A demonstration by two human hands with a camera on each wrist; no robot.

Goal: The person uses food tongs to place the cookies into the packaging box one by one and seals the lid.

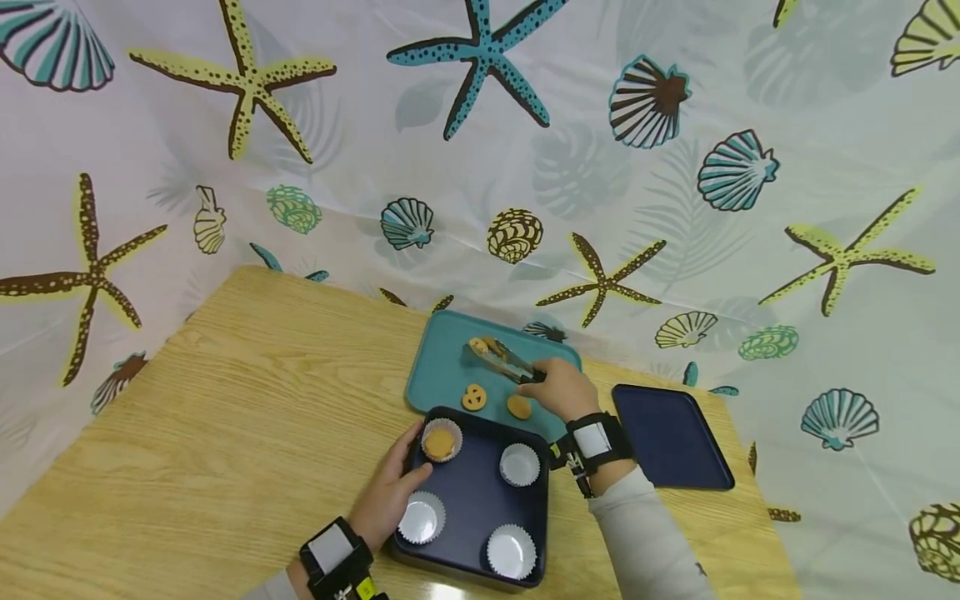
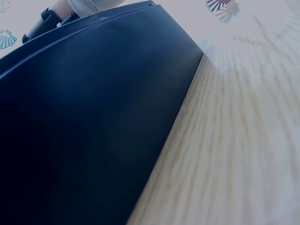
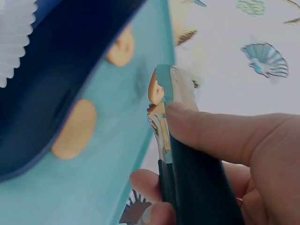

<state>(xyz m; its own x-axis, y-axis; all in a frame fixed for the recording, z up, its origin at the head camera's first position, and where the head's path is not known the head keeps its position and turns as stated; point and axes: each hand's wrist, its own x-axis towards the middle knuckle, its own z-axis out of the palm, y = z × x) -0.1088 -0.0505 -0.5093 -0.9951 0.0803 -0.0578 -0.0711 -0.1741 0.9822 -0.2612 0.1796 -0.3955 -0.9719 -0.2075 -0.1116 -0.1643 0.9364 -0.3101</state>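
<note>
My right hand grips a pair of metal tongs with dark handles, held over the teal tray. Between the tong tips is a cookie, seen edge-on in the right wrist view. A face-patterned cookie and a plain round one lie on the tray. My left hand holds the left wall of a deep dark blue box, thumb at the rim. White paper cups stand in the box's corners; the far left cup holds a cookie.
A flat dark blue lid or tray lies to the right, beyond my right wrist. The box overlaps the teal tray's near edge in the head view. Behind the wooden table hangs a cloth printed with shells and starfish.
</note>
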